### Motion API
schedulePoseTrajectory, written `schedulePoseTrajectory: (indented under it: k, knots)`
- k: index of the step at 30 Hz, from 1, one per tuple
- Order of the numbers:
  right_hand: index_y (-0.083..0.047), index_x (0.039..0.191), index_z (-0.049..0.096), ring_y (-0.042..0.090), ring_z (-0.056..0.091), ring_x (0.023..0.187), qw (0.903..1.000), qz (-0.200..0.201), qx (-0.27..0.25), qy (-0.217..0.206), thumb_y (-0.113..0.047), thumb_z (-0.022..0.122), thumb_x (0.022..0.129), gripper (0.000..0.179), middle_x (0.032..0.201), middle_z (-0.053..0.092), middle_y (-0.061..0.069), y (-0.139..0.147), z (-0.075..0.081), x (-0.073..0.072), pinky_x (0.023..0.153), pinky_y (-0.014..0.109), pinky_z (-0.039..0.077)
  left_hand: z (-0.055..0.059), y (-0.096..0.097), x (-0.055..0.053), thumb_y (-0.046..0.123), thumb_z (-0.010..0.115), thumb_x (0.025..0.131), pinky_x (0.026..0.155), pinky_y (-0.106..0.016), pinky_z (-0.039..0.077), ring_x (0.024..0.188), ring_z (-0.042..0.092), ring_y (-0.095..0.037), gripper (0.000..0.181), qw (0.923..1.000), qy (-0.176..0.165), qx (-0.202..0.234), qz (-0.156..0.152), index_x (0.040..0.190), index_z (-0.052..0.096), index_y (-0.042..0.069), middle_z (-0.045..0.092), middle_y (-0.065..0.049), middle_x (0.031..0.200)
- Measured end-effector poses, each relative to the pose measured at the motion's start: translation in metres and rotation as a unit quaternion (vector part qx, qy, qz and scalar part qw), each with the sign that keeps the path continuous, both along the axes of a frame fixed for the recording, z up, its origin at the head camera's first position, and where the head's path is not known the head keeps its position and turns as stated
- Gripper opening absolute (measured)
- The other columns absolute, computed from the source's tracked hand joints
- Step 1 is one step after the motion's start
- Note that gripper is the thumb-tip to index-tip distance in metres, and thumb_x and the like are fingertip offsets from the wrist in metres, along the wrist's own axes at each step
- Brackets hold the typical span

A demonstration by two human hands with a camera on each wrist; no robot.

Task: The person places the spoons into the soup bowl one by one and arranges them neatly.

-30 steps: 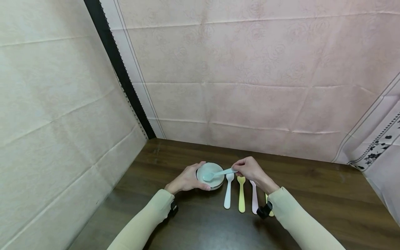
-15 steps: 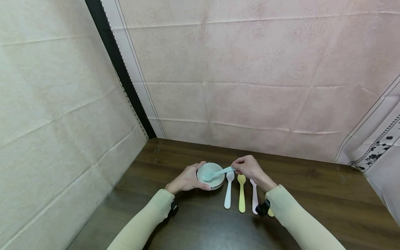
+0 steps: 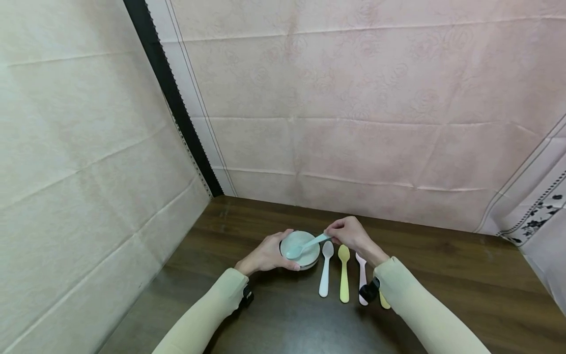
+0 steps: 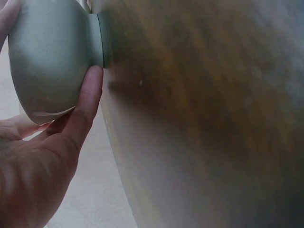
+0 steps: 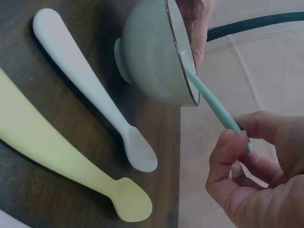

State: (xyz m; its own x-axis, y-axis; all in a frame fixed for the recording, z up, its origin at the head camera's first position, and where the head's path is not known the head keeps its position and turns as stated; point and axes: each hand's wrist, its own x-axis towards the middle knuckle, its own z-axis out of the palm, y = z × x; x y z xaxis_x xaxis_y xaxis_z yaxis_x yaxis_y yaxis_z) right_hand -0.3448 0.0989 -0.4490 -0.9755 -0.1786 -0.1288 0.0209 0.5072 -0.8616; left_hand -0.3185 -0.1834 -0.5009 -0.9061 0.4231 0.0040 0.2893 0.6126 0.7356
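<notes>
A pale green bowl (image 3: 293,241) with a thin dark rim stands on the table; its foot shows in the right wrist view. My left hand (image 3: 267,253) grips it from the left, thumb on the near side and fingers round the far side. In the left wrist view, one fingertip reaches the bowl's foot. Between thumb and fingers, my right hand (image 3: 351,233) pinches the handle end of a light teal spoon (image 5: 214,105). That spoon slants down over the rim, its head inside the bowl. A white spoon (image 3: 325,275) lies just right of the bowl.
Right of the white spoon lie a yellow spoon (image 3: 344,278) and a pale pink utensil (image 3: 362,270). Another yellow utensil (image 3: 384,301) is partly hidden under the right wrist. Cloth walls (image 3: 353,123) border the brown table (image 3: 283,319) at the back and left.
My right hand has shifted slightly left and away, so the teal spoon's handle now slants more. The left hand keeps its grip on the bowl.
</notes>
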Motion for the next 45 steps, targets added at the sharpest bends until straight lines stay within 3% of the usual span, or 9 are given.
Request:
schedulePoseTrajectory:
  k: [20, 35, 45]
  knots:
    - [0.004, 0.106, 0.083, 0.01, 0.065, 0.073, 0.9991, -0.019, -0.035, -0.015, -0.012, 0.074, 0.102, 0.018, 0.091, 0.081, 0.013, 0.0, -0.007, -0.012, 0.074, 0.028, 0.056, 0.0, 0.003, -0.003, 0.044, 0.1, 0.077, 0.119, -0.049, 0.046, 0.135, 0.059, -0.027, 0.117, 0.9999, 0.009, -0.007, -0.001, 0.168, 0.039, 0.005, 0.06, -0.015, 0.158]
    - [0.001, 0.109, 0.083, 0.012, 0.066, 0.075, 0.9982, -0.022, -0.048, -0.029, -0.019, 0.079, 0.101, 0.022, 0.088, 0.079, 0.009, 0.003, -0.015, -0.008, 0.083, 0.034, 0.062, -0.001, 0.004, 0.002, 0.045, 0.1, 0.078, 0.121, -0.054, 0.046, 0.141, 0.057, -0.031, 0.119, 0.9999, -0.008, -0.01, 0.006, 0.169, 0.037, 0.004, 0.054, -0.019, 0.164]
    - [0.004, 0.111, 0.082, 0.01, 0.063, 0.072, 0.999, -0.024, -0.036, -0.014, -0.031, 0.079, 0.102, 0.036, 0.075, 0.075, 0.001, 0.012, -0.009, -0.001, 0.076, 0.028, 0.054, -0.002, 0.0, 0.0, 0.044, 0.1, 0.077, 0.121, -0.053, 0.046, 0.139, 0.057, -0.031, 0.12, 1.0, -0.004, -0.006, 0.004, 0.17, 0.036, 0.005, 0.055, -0.018, 0.164]
